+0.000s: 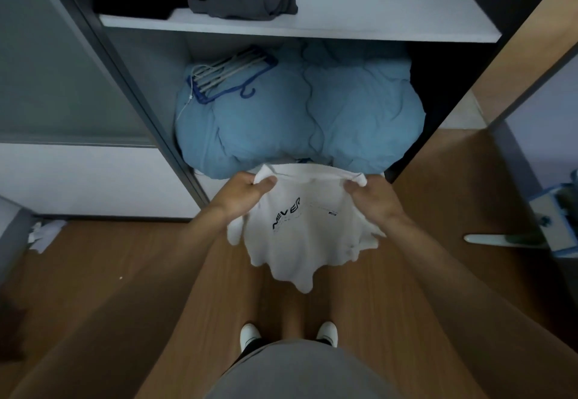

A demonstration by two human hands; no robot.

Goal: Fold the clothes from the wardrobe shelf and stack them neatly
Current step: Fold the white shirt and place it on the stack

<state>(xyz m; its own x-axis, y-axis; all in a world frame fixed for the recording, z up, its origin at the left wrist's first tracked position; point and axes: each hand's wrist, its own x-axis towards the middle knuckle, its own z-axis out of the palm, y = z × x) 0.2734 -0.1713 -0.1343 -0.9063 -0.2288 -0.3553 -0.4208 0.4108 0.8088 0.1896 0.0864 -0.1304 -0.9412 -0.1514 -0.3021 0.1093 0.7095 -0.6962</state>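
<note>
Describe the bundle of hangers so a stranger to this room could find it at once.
Start at the open wardrobe's white shelf. Below it a blue duvet fills the compartment, and the hangers lie on its upper left part. They are the only stiff, thin thing there: pale bars with a dark blue hook.

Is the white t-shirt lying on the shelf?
No, the white t-shirt hangs in the air, held at its top edge by the left hand and the right hand.
</note>
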